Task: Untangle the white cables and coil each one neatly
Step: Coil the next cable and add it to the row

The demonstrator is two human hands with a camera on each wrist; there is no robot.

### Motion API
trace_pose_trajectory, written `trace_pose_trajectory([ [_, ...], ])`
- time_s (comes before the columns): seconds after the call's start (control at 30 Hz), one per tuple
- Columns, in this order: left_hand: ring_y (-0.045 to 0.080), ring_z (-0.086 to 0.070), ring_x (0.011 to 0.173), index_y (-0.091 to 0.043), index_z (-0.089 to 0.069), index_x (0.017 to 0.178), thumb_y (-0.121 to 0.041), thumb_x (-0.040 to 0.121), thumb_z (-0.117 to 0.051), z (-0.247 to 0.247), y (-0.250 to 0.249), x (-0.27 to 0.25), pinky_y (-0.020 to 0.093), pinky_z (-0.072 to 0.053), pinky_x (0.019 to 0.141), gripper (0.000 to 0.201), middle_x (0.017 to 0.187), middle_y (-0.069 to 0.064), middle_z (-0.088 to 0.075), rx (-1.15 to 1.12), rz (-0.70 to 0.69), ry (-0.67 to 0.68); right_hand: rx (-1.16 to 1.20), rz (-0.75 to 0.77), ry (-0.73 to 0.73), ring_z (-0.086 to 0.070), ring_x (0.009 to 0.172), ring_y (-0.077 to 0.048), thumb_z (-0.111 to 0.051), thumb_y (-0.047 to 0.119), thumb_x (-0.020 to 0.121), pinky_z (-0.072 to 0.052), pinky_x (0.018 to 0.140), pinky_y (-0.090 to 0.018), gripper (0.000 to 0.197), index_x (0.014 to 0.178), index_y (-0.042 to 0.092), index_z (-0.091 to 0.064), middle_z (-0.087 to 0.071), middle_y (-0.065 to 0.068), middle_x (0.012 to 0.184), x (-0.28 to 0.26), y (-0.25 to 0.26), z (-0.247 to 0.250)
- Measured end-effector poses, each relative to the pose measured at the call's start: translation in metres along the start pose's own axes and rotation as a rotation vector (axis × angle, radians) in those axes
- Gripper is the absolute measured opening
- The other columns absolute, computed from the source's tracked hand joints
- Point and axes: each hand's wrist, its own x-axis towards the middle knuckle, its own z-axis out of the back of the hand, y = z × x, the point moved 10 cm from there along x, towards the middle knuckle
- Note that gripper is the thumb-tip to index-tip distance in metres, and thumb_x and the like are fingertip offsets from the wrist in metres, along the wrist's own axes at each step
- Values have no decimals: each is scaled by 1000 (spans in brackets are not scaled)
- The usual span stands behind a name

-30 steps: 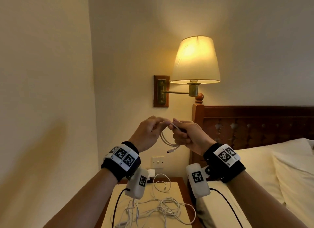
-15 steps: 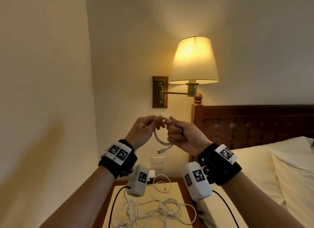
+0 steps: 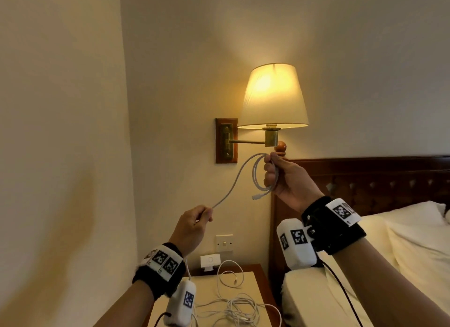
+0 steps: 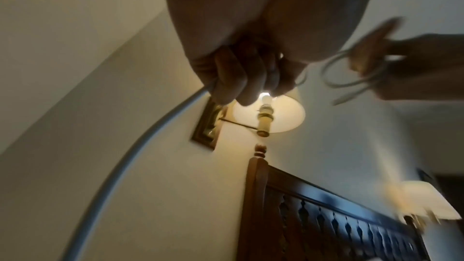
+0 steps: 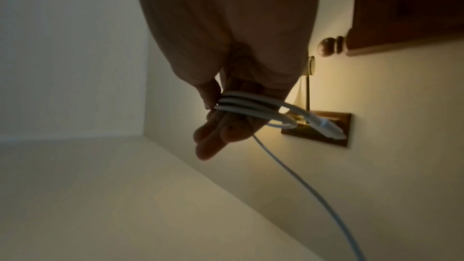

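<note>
My right hand is raised beside the lamp and holds a small coil of white cable wound round its fingers; the wraps cross the fingers, and a plug end dangles below. From the coil a free length of the cable slopes down left to my left hand, which pinches it in curled fingers. Beyond that hand the cable runs on downward. A tangle of more white cables lies on the nightstand below.
A lit wall lamp on a brass arm hangs just above my right hand. A dark wooden headboard and a bed with white pillows fill the right. A wall switch and a white charger sit behind the nightstand.
My hands have parted: the right rose toward the lamp with the coil, the left dropped down and left, drawing a length of cable out between them.
</note>
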Motion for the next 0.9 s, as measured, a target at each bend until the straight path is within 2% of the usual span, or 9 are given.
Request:
trace_pose_trajectory([
  [0.13, 15, -44, 56, -16, -51, 71, -39, 99, -36, -32, -49, -2, 40, -44, 61, 39, 62, -2, -49, 341, -174, 200, -236, 97, -14, -69, 75, -23, -40, 23, 104, -55, 65, -26, 28, 95, 7, -61, -67, -9, 79, 1, 0, -2],
  [0.27, 10, -41, 54, -12, -55, 82, -33, 103, -37, -55, -98, -8, 30, -43, 62, 35, 65, -4, -48, 535, -372, 364, -548, 166, 7, -72, 80, -29, -41, 22, 103, -58, 70, -30, 28, 99, 3, -60, -71, -15, 83, 4, -4, -12],
  [0.37, 4, -44, 55, -18, -56, 90, -35, 103, -37, -47, -122, 0, 22, -38, 58, 29, 68, -10, -49, 496, -512, 286, -755, 196, 1, -72, 75, -26, -42, 22, 103, -58, 71, -34, 29, 98, 1, -61, -71, -13, 79, 8, -6, -14],
  [0.5, 2, -44, 60, -23, -55, 92, -41, 101, -35, -19, -133, 14, 20, -39, 57, 28, 74, -17, -47, 478, -665, 20, -935, 174, 36, -66, 59, -19, -40, 21, 104, -51, 60, -26, 31, 96, 0, -62, -68, -7, 66, 9, -16, -15],
  [0.6, 9, -50, 63, -18, -56, 91, -45, 99, -35, -10, -135, 25, 23, -44, 57, 35, 78, -9, -53, 521, -680, -84, -899, 87, 73, -51, 45, -14, -35, 23, 106, -43, 51, -24, 37, 91, -1, -60, -56, -4, 55, 7, -33, -18],
  [0.7, 11, -54, 68, -17, -54, 90, -51, 96, -39, -4, -128, 38, 22, -46, 62, 38, 80, -7, -57, 444, -609, -111, -722, -6, 64, -42, 43, -12, -32, 26, 107, -37, 47, -24, 39, 89, 5, -59, -47, 0, 52, 6, -43, -16],
  [0.77, 5, -53, 67, -16, -52, 89, -48, 96, -46, -2, -119, 45, 19, -46, 64, 34, 77, -7, -55, 339, -547, -88, -595, -66, 75, -38, 44, -12, -32, 26, 106, -35, 48, -24, 36, 88, 7, -57, -42, 1, 52, 5, -46, -17],
  [0.83, 4, -49, 61, -14, -52, 87, -41, 96, -48, 0, -113, 48, 12, -39, 59, 29, 71, -10, -51, 257, -493, -75, -471, -108, 86, -37, 46, -13, -31, 25, 106, -36, 50, -24, 35, 86, 9, -54, -40, 1, 53, 3, -46, -20],
  [0.9, 5, -49, 61, -13, -52, 86, -38, 97, -43, 6, -108, 52, 12, -38, 56, 28, 67, -10, -50, 203, -419, -72, -307, -141, 87, -46, 52, -15, -30, 25, 106, -42, 57, -25, 35, 83, 11, -52, -46, -2, 58, 1, -44, -22],
])
